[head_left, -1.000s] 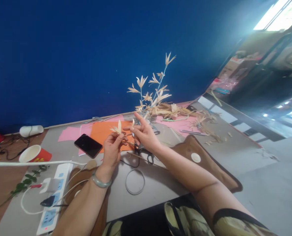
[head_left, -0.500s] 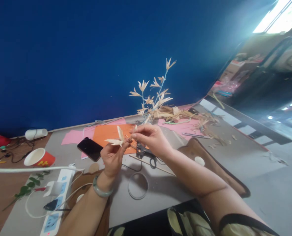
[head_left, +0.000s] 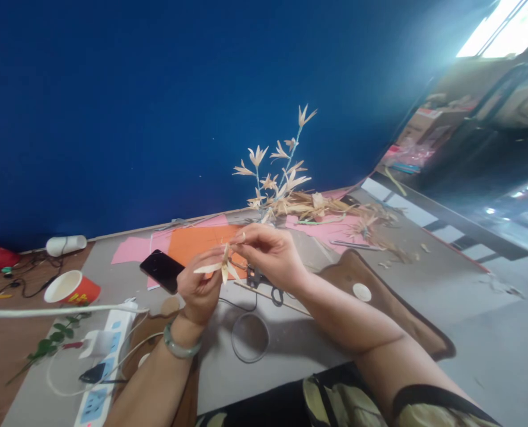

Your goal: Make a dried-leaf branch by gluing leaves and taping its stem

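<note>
Between my two hands is a pale flower of dried husk petals, its petals pointing left and down. My left hand, with a bangle on the wrist, is closed on the flower's base. The fingers of my right hand are pinched at the same flower's upper end; what exactly lies in the fingertips is too small to make out. Behind them rises a branch with several similar husk flowers. Below my right hand, a dark glue gun is partly hidden.
A phone lies left on orange paper. A power strip with cords, a red paper cup and a leafy sprig are further left. Near me is a wire ring; dried husks lie at the back. A blue wall stands behind.
The flower has turned in my fingers: its petals pointed up and left before and now hang left and downward. My hands stay close together, the right shifted slightly left.
</note>
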`<move>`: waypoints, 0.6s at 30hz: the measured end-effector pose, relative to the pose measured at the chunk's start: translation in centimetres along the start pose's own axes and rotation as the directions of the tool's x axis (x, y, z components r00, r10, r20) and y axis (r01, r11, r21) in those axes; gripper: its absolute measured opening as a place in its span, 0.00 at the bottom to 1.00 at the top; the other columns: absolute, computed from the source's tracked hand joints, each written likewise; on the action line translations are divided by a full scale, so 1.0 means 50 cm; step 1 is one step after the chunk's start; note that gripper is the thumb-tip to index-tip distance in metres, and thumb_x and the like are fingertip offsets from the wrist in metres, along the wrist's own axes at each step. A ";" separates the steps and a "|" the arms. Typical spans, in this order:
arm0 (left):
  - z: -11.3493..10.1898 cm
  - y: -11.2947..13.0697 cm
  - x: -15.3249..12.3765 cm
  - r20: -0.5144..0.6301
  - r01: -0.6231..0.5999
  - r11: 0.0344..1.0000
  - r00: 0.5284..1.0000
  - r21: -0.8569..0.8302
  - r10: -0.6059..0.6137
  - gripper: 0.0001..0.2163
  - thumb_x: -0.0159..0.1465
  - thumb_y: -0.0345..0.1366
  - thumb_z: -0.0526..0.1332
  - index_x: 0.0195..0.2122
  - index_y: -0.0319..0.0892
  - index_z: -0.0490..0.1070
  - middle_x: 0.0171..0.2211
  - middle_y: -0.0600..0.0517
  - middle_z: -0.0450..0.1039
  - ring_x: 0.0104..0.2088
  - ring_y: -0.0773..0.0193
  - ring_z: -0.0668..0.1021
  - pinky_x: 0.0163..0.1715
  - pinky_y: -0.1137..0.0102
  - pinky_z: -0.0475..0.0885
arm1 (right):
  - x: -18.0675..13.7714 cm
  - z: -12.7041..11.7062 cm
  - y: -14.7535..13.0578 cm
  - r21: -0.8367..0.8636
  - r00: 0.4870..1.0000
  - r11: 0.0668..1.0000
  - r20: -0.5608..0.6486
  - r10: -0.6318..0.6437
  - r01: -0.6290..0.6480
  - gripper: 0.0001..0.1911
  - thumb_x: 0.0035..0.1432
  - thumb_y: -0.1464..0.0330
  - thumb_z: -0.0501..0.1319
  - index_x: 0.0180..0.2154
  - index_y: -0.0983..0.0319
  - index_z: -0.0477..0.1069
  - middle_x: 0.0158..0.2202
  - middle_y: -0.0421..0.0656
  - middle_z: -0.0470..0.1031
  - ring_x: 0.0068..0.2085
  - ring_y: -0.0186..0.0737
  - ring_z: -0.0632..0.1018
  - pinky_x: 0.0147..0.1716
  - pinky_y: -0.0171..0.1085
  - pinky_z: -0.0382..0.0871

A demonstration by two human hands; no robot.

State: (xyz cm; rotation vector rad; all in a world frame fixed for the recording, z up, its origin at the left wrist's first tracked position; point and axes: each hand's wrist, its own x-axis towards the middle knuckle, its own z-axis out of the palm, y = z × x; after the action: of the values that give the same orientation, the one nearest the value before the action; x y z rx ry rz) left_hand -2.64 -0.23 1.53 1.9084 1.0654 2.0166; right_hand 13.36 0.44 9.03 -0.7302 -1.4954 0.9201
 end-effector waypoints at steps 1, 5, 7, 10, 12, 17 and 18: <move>0.003 -0.009 0.003 -0.018 0.021 1.000 1.000 -0.013 -0.021 0.03 0.56 0.33 0.68 0.31 0.42 0.77 0.32 0.49 0.79 0.38 0.58 0.81 0.41 0.60 0.77 | 0.004 0.002 0.010 0.002 0.999 1.000 -0.008 0.031 -0.031 0.07 0.51 0.66 0.68 0.29 0.63 0.76 0.29 0.43 0.76 0.26 0.30 0.72 0.23 0.31 0.64; 0.012 -0.033 0.004 -0.050 0.148 0.987 0.987 -0.059 -0.151 0.05 0.56 0.35 0.68 0.32 0.42 0.77 0.32 0.48 0.79 0.37 0.58 0.81 0.41 0.61 0.77 | 0.022 0.011 0.046 0.051 0.984 0.982 -0.004 0.180 -0.180 0.10 0.50 0.63 0.68 0.30 0.64 0.76 0.22 0.39 0.71 0.19 0.26 0.64 0.17 0.30 0.57; 0.015 -0.039 0.002 -0.053 0.198 0.976 0.978 -0.096 -0.203 0.05 0.55 0.36 0.69 0.32 0.42 0.78 0.33 0.48 0.79 0.37 0.59 0.81 0.41 0.62 0.77 | 0.030 0.017 0.058 0.073 0.978 0.975 -0.008 0.209 -0.208 0.11 0.49 0.63 0.69 0.29 0.64 0.77 0.19 0.38 0.69 0.18 0.26 0.63 0.17 0.30 0.57; 0.020 -0.048 -0.003 -0.067 0.267 0.953 0.958 -0.147 -0.279 0.06 0.54 0.37 0.69 0.31 0.42 0.78 0.33 0.48 0.79 0.36 0.60 0.80 0.39 0.64 0.76 | 0.036 0.026 0.071 0.089 0.978 0.976 -0.033 0.204 -0.201 0.10 0.47 0.63 0.69 0.28 0.64 0.77 0.20 0.39 0.71 0.19 0.28 0.66 0.17 0.30 0.58; 0.021 -0.053 -0.004 -0.082 0.305 0.937 0.943 -0.172 -0.323 0.06 0.53 0.37 0.70 0.31 0.42 0.78 0.32 0.49 0.79 0.35 0.61 0.80 0.37 0.66 0.76 | 0.036 0.031 0.078 0.083 0.980 0.978 -0.043 0.194 -0.190 0.10 0.46 0.63 0.69 0.28 0.63 0.76 0.22 0.41 0.73 0.21 0.31 0.69 0.17 0.30 0.60; 0.019 -0.058 -0.003 -0.089 0.318 0.929 0.937 -0.192 -0.339 0.06 0.54 0.37 0.70 0.29 0.41 0.78 0.32 0.49 0.80 0.34 0.62 0.80 0.37 0.67 0.75 | 0.025 0.042 0.085 0.053 0.987 0.988 -0.067 0.147 -0.143 0.08 0.48 0.64 0.68 0.28 0.62 0.76 0.24 0.42 0.75 0.22 0.31 0.71 0.18 0.31 0.62; 0.019 -0.058 -0.002 -0.084 0.314 0.929 0.938 -0.197 -0.335 0.06 0.54 0.37 0.70 0.29 0.41 0.78 0.32 0.48 0.80 0.34 0.62 0.80 0.37 0.67 0.75 | 0.022 0.045 0.087 0.047 0.988 0.990 -0.072 0.138 -0.135 0.08 0.49 0.64 0.68 0.28 0.62 0.76 0.24 0.42 0.75 0.21 0.30 0.70 0.18 0.30 0.61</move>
State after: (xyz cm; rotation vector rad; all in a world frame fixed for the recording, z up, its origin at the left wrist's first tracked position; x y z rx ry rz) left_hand -2.76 2.19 -0.34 1.4321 1.0978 1.9743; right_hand 10.76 3.22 5.79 -0.8356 -1.3691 1.0135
